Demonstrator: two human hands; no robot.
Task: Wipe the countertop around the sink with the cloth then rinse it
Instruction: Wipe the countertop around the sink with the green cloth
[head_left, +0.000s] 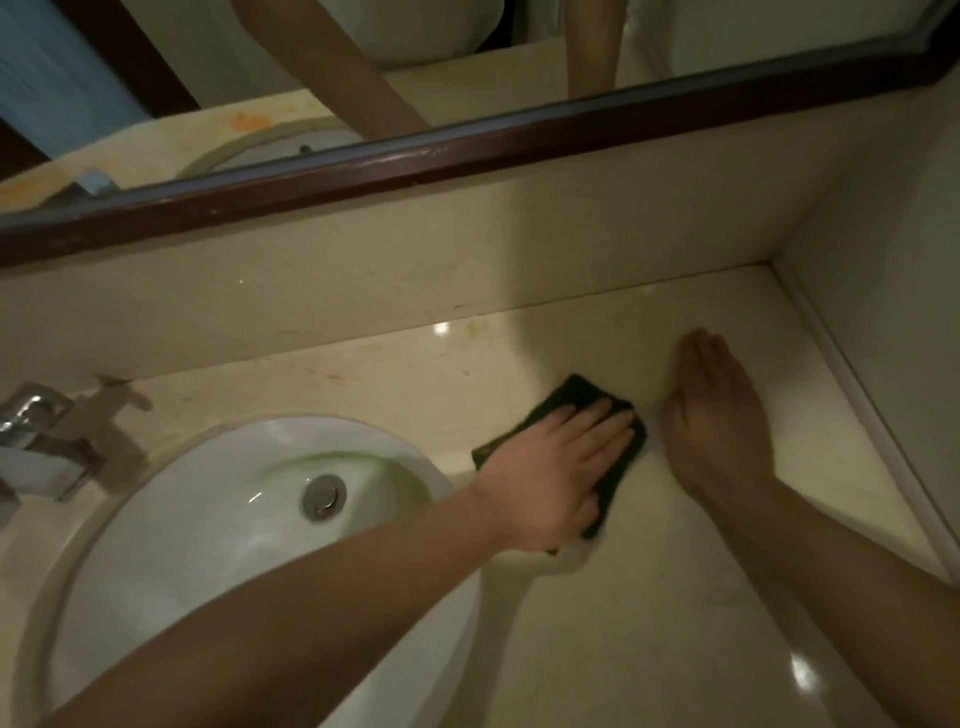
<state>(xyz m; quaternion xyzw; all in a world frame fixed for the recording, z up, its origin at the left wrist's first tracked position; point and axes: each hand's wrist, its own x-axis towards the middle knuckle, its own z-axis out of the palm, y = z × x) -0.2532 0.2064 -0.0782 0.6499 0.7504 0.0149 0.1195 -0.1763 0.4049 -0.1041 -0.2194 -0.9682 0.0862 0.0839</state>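
Observation:
A dark cloth (574, 397) lies flat on the beige countertop (649, 597) just right of the white oval sink (208, 519). My left hand (556, 462) presses down on the cloth with straight, spread fingers and covers most of it. My right hand (719, 415) rests flat on the bare countertop to the right of the cloth, fingers straight and together, holding nothing. The sink's metal drain plug (324, 497) sits at the bowl's centre.
A chrome faucet (41, 441) stands at the sink's left. A beige backsplash (363, 280) runs behind the counter under a dark-framed mirror (467, 150). A side wall (893, 312) closes the counter on the right.

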